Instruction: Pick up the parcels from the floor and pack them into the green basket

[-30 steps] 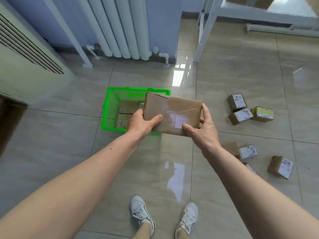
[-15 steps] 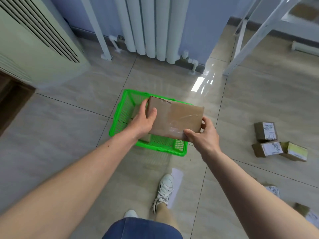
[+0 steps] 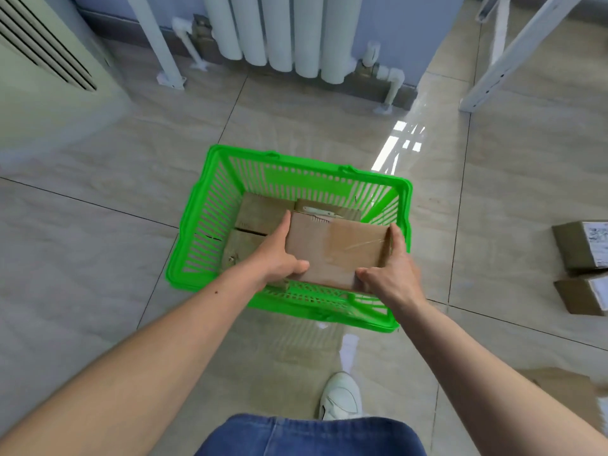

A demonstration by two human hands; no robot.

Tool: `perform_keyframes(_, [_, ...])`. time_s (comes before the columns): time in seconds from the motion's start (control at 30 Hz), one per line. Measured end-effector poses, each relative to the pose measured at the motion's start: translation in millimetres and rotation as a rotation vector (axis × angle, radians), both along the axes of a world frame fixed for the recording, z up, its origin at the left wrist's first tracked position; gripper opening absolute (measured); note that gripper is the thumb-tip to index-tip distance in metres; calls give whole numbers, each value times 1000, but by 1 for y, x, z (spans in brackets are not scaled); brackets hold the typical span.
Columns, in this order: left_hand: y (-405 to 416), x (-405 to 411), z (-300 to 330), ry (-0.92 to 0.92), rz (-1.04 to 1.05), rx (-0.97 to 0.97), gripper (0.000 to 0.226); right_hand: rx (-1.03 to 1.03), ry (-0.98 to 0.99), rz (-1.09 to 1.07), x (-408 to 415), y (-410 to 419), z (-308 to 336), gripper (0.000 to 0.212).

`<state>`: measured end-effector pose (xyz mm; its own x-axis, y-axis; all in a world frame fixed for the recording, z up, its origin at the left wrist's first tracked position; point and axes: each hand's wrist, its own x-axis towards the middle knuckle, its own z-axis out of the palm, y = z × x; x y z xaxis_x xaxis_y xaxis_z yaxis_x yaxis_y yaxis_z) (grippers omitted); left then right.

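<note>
A flat brown taped parcel [image 3: 335, 251] is held level inside the green basket [image 3: 210, 205], over its near right part. My left hand [image 3: 279, 255] grips the parcel's left edge and my right hand [image 3: 391, 274] grips its right near corner. Under and behind it lie other brown parcels [image 3: 260, 212] on the basket's bottom. The basket stands on the tiled floor right in front of me.
Two labelled brown parcels [image 3: 582, 245] lie on the floor at the right edge, another [image 3: 559, 386] at lower right. A white radiator [image 3: 283, 31] and a white frame leg [image 3: 513, 57] stand behind the basket. A cream cabinet [image 3: 46, 67] is at left. My white shoe [image 3: 342, 396] is below.
I have stepped up to the basket and both hands have lowered the parcel from above its rim down inside it.
</note>
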<state>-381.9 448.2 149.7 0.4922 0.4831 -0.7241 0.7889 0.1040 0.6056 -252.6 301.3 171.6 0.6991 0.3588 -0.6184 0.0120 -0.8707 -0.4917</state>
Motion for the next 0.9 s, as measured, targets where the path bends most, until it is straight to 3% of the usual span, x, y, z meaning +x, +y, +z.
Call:
perform_keyframes(0.23, [2,4,-87,40,-103,3,124,-148,-68,93,-2,3,-83,103])
perform_keyframes(0.47, [2,15,-104,104,-200,23,122,-172,-123,151,1,1,-104,95])
perform_keyframes(0.6, [4,9,-107,134,-179,-58,103,-199,-174,240,-2,2,-100,85])
perform_keyframes(0.73, [3,8,-111,161,-176,-70,119,-239,-165,275,-3,7,-108,89])
perform_keyframes(0.9, [-3,7,-132,198,-210,100,121,-296,-81,294,-3,10,-136,92])
